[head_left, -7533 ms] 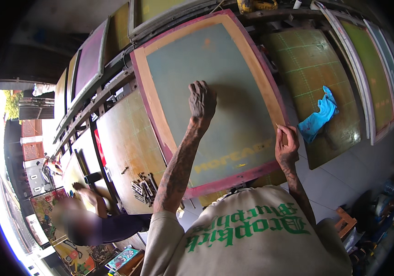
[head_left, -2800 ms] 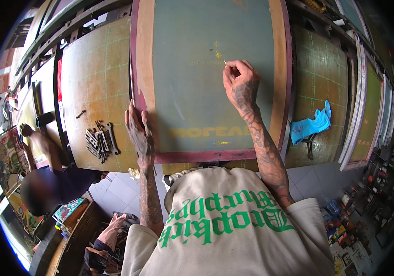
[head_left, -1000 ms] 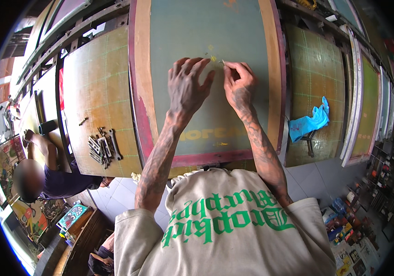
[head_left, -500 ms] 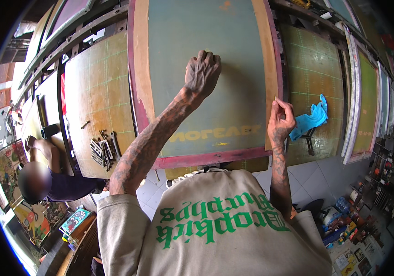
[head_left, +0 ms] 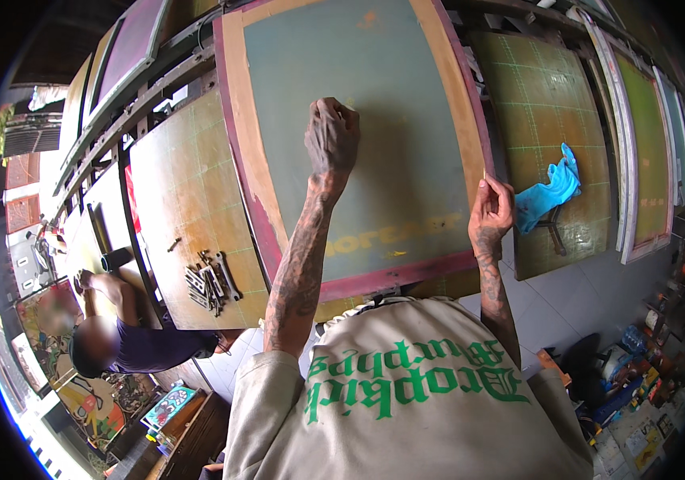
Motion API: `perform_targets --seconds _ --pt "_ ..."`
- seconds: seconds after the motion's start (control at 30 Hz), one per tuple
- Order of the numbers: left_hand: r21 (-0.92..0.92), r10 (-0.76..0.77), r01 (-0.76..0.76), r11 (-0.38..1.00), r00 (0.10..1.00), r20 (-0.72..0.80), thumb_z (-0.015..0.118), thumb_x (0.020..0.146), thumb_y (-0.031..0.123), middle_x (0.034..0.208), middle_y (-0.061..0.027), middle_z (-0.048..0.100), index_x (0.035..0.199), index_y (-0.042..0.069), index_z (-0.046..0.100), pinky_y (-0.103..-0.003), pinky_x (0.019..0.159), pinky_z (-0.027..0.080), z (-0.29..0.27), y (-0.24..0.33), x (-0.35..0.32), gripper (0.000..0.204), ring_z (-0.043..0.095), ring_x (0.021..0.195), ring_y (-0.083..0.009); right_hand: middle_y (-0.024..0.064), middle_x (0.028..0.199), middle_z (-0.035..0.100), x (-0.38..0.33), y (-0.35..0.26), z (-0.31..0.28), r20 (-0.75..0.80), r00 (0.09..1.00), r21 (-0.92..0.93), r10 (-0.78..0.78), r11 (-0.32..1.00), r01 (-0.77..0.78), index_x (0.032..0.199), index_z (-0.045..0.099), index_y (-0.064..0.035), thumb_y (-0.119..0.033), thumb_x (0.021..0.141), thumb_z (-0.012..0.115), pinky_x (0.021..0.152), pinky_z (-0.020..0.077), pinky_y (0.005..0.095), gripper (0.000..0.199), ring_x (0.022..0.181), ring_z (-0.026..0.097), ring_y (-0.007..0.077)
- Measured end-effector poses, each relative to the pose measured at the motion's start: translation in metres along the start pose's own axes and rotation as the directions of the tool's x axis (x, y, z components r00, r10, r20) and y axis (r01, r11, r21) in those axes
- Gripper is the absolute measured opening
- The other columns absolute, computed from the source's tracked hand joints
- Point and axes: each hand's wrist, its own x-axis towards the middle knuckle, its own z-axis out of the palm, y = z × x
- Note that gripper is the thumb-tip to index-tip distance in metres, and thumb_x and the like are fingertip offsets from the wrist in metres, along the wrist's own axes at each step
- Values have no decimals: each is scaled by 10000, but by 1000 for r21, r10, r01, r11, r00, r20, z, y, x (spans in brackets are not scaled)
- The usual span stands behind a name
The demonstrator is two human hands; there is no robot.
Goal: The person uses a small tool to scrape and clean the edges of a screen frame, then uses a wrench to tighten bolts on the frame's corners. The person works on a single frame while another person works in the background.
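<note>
Left hand (head_left: 333, 140): fingers curled in toward the palm, back of the hand uppermost; fingertips hidden, so cannot tell whether they pinch anything or touch the surface; placed over the screen, just toward 10 o'clock from its middle, the hub for all hours below.
Right hand (head_left: 493, 212): thumb and forefinger pinched together on the stick; at 4 o'clock, by the screen's side edge.
Stick (head_left: 484, 173): slim, pale, short; tip pointing to 12.
Screen (head_left: 390, 64): grey-green, rectangular, lying beneath the left hand.
Lettering (head_left: 430, 226): faded yellow, between 5 and 6 o'clock on the screen.
Orange smudge (head_left: 370, 18): at 12.
Tan bands (head_left: 448, 88): along both long sides.
Frame (head_left: 398, 277): pinkish red, outside the bands.
Blue cloth (head_left: 552, 194): crumpled, possibly a glove; between 3 and 4, on the right board.
Right board (head_left: 566, 104): brownish, green gridlines.
Left board (head_left: 198, 188): similar, between 8 and 9.
Metal tools (head_left: 210, 284): heaped on the left board, between 7 and 8; one wrench.
Upright frames (head_left: 646, 136): several, at 3.
Co-worker (head_left: 146, 348): dark clothing, near 8, arms over another surface.
</note>
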Motion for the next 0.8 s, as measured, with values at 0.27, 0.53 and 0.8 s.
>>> perform_targets --seconds 0.27,0.53,0.8 --pt "60 -45 52 997 991 -125 686 883 115 927 -129 606 966 67 515 -471 610 489 -14 2 -14 197 627 732 -353 106 1067 663 -1 0 -3 23 999 0 38 999 -38 1129 678 20 8 984 650 800 570 305 149 943 682 190" --pt "163 -112 171 972 940 -323 616 958 192 890 -142 609 954 77 587 -489 669 502 -33 -39 -7 119 654 782 -374 117 1061 672 1 -5 1 26 1000 -22 13 1000 -12 1128 683 9 4 973 666 796 573 312 156 935 687 209" --pt "5 -236 237 972 965 114 665 974 403 1088 -125 749 1220 67 706 -400 706 574 -112 3 -3 419 759 819 -260 109 1026 660 3 -7 -4 52 996 -12 66 998 -66 1117 686 9 -7 976 667 746 572 303 143 891 672 200"
